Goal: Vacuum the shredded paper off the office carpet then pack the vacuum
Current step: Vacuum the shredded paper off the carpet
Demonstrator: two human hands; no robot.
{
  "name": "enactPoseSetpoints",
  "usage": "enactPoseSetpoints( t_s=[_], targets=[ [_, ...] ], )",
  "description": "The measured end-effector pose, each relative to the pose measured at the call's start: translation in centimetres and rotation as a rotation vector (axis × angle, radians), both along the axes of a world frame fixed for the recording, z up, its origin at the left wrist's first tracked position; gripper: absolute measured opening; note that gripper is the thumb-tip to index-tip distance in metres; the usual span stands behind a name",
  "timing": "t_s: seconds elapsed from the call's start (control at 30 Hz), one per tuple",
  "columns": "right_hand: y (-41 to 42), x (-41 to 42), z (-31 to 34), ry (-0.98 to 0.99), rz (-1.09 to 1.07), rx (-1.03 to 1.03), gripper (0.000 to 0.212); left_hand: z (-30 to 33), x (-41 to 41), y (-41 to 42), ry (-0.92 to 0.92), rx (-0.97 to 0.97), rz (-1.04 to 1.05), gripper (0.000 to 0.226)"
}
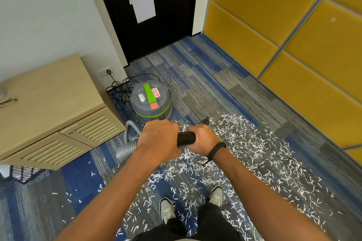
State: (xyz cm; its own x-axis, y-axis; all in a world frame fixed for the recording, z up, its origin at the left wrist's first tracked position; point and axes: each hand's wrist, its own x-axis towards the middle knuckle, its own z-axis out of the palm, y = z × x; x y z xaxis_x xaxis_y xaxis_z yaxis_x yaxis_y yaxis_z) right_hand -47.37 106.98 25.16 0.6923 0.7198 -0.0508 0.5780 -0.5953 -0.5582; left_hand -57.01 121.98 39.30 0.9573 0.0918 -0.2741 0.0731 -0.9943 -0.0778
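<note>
Both hands are wrapped round the vacuum's black wand (186, 138): the left hand (159, 139) curls over its upper end where the ribbed grey hose (126, 149) joins, and the right hand (202, 139) grips it just beside, a little further down, with a dark band at the wrist. Two hands on one tube suggest the person wants to steer the far end, one hand guiding and the other bearing the hose's pull. That far end shows only as a dark tip (206, 121) beyond the right knuckles, near the upper edge of the paper patch; whether it touches the floor I cannot tell. Shredded paper (244, 148) lies thick over the blue and grey carpet (205, 68), from the hands rightward toward the yellow padded wall (293, 55) and back round the person's shoes (166, 210), with thinner strays toward the left, so the cleaning looks barely begun. Standing near the carpet's far left corner, the grey and green vacuum canister (150, 101) is close to the wall socket (106, 72), its black cord (119, 89) lying in loose loops beside the wooden cabinet (49, 103), likely parked there so the lead reaches. Packing away is a long way off yet.
</note>
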Motion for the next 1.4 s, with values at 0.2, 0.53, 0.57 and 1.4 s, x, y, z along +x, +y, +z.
enactPoseSetpoints(
  t_s=[0.2, 0.53, 0.57, 1.4],
  targets=[
    [-0.1, -1.7, 0.4, -0.050, -0.045, 0.051, 0.014, 1.0, -0.9, 0.5, 0.013, 0.007, -0.052, 0.036],
    [0.9, -2.9, 0.7, -0.001, -0.036, 0.119, 0.014, 2.2, -2.0, 1.2, 0.016, 0.047, -0.073, 0.039],
    [0.6, -3.0, 0.7, 0.003, -0.044, 0.113, 0.015, 2.2, -2.0, 1.0, 0.013, 0.044, -0.077, 0.038],
    [-6.8, -0.2, 0.2, 0.015, -0.155, 0.014, 0.013, 0.1, 1.9, -5.0, -0.038, -0.094, -0.169, 0.031]
  ],
)
